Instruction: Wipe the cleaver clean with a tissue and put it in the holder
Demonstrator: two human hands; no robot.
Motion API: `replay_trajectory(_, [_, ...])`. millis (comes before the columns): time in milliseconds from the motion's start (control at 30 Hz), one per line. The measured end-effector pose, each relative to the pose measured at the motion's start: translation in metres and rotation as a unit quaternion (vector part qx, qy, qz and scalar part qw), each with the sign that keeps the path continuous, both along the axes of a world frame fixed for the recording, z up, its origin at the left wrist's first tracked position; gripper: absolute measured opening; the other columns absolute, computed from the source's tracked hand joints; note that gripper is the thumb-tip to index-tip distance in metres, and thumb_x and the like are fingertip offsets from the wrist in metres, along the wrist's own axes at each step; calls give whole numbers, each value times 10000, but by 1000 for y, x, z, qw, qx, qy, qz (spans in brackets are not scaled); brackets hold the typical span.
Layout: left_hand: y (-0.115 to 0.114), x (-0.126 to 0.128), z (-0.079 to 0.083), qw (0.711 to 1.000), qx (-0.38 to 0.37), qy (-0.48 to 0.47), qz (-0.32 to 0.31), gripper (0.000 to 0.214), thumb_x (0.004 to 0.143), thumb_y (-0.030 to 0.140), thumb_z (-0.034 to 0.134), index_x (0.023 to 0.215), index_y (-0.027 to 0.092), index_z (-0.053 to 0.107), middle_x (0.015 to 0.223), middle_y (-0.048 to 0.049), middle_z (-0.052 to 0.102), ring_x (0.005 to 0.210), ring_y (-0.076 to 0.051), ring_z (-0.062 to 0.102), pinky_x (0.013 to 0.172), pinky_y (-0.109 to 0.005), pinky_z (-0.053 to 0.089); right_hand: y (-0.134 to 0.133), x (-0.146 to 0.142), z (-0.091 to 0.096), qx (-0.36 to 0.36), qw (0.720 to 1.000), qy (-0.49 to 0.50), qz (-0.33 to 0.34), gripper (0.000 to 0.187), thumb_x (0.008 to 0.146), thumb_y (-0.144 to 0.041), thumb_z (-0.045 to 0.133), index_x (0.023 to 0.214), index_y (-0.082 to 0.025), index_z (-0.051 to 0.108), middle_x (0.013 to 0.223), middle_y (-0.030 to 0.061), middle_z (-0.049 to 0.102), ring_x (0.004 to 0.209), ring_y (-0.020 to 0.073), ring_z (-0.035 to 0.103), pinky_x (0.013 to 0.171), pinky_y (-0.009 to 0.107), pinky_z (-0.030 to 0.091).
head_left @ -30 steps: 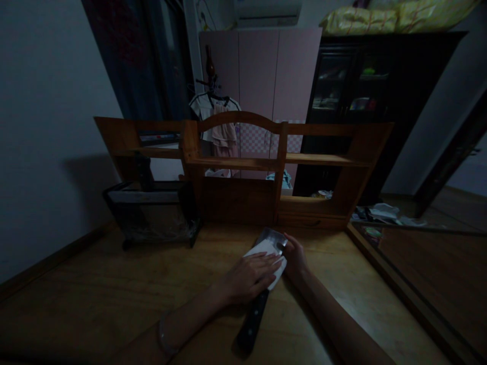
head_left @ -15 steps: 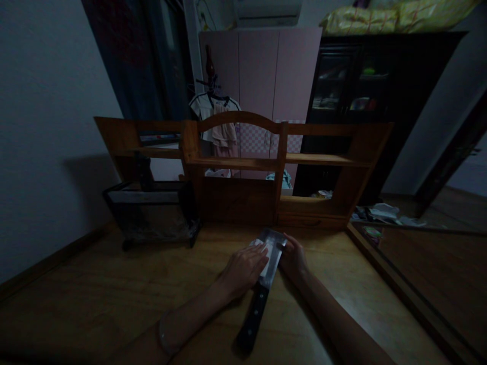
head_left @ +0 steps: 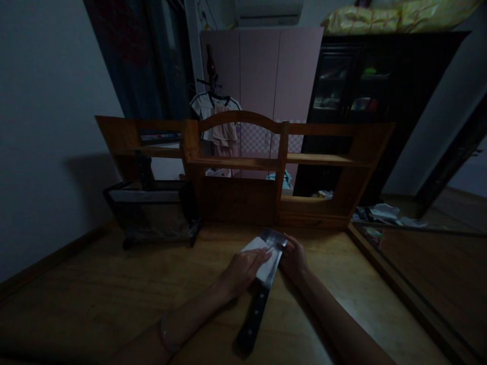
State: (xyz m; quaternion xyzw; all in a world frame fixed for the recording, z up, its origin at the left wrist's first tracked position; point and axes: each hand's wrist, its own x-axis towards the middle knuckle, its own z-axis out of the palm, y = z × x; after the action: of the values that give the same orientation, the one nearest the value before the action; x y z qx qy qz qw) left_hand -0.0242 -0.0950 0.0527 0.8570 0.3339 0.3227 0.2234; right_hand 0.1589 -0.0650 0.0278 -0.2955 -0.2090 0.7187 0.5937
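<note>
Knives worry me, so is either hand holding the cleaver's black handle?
No, the left hand lies on a white wipe over the blade and the right hand touches the blade's far corner, leaving the handle bare.

The left hand (head_left: 240, 271) lies palm-down; the right hand (head_left: 296, 259) curls.

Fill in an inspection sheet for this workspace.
Surface: wooden tabletop, pale, dimly lit.
Work items: cleaver, black handle at near end; white cloth or paper on its blade.
Clutter: dark-framed box at left, dark upright object at its top.
Hands: left hand on the white cloth or paper; right hand at the blade's right edge.
Cables: possibly a thin cord high on the far wall.
Surroundings: wooden shelf unit at the back; hanging clothes and pink wardrobe beyond.
</note>
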Motion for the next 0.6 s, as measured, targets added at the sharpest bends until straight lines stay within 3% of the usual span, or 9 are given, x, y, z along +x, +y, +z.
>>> replay_trajectory(167, [2,-2,-2,998,-2,-8,64,476,992,392,203,1166,291,635,1177,27,641,1114,-172,586,999,-326,424,-1,0,1,-13,1000,-6,1,236,775,-362,576,806,-154,681,711,71,717,659,226,666,689,346,521])
replay_trajectory(267, [2,-3,-2,998,-6,-4,69,459,993,390,221,1157,295,639,1150,27,655,1085,-166,603,991,-317,425,0,1,0,-14,1000,-2,-1,216,767,-352,585,780,-156,676,692,65,712,650,221,664,689,342,521])
replay_trajectory(467, [3,-5,-3,999,6,15,31,472,999,351,190,1181,295,621,1186,30,633,1123,-152,579,998,-307,425,1,1,-2,-2,1000,-3,-7,216,779,-350,577,779,-159,678,695,66,709,646,205,659,671,310,523])
replay_trajectory(600, [2,-4,-2,995,57,62,-50,441,998,328,203,1299,276,521,1323,23,533,1241,-139,477,1072,-312,354,-1,1,1,-14,1000,-7,-6,216,780,-344,579,787,-156,684,673,67,706,631,211,657,655,317,524])
